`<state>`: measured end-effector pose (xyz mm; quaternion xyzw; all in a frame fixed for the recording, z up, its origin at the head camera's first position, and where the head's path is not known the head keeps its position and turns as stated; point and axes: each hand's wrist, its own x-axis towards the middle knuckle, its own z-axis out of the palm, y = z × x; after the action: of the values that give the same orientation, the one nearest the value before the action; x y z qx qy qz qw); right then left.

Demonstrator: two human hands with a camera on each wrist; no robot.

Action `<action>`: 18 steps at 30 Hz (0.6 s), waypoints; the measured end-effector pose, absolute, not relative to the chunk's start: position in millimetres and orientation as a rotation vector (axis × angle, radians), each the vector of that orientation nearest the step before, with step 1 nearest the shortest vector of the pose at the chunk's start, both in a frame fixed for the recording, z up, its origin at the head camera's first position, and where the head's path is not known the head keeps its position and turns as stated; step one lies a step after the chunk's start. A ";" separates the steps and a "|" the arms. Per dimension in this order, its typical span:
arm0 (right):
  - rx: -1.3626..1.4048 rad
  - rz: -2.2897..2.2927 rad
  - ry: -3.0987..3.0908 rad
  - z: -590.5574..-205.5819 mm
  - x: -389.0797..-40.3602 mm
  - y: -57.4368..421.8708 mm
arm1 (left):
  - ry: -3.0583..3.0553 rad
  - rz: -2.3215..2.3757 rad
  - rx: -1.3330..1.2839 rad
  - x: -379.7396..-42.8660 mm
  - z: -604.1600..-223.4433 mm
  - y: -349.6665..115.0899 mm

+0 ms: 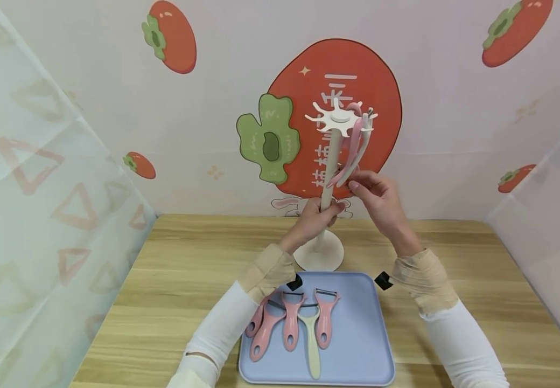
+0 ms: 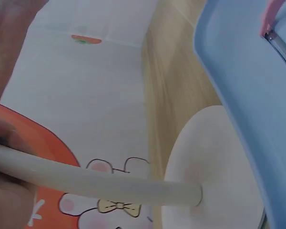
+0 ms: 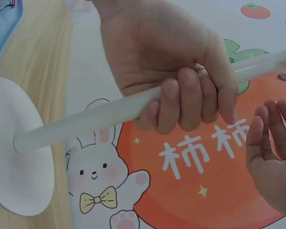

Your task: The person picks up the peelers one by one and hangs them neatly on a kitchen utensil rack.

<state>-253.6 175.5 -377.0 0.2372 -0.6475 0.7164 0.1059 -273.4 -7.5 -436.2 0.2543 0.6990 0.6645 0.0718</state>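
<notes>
My left hand (image 1: 311,223) grips the pole of a white rack (image 1: 333,161) below its top; the right wrist view shows its fingers wrapped round the pole (image 3: 95,117). The rack's top (image 1: 340,117) is a ring of short hooks. From its right side hang a pink peeler (image 1: 355,141) and a white peeler (image 1: 363,148), partly overlapping. My right hand (image 1: 382,203) is up beside their lower ends, thumb and fingertips close to them. In the right wrist view, this right hand (image 3: 276,167) has loosely bent fingers with nothing visible between them.
On the wooden table (image 1: 188,280), a blue tray (image 1: 357,334) lies in front of the rack's round base (image 1: 309,257). It holds several pink peelers (image 1: 291,323) and a cream peeler (image 1: 313,350). A printed backdrop (image 1: 212,129) stands close behind the rack.
</notes>
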 end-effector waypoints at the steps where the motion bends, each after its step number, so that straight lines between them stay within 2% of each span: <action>1: 0.701 2.097 -1.922 -378.4 -253.1 174.5 | 2.183 1.946 0.747 -270.8 -435.1 -9.4; 7: 0.694 2.080 -1.987 -383.3 -250.5 168.5 | 2.481 1.704 0.705 -259.3 -430.9 -22.6; 18: 0.765 2.152 -1.975 -396.7 -248.8 152.0 | 2.632 1.639 0.686 -242.2 -435.5 -52.5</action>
<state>-248.8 152.0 -396.7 0.2529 -0.6528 0.7115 0.0611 -242.2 -52.5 -435.5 0.2160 0.8287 0.5160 -0.0168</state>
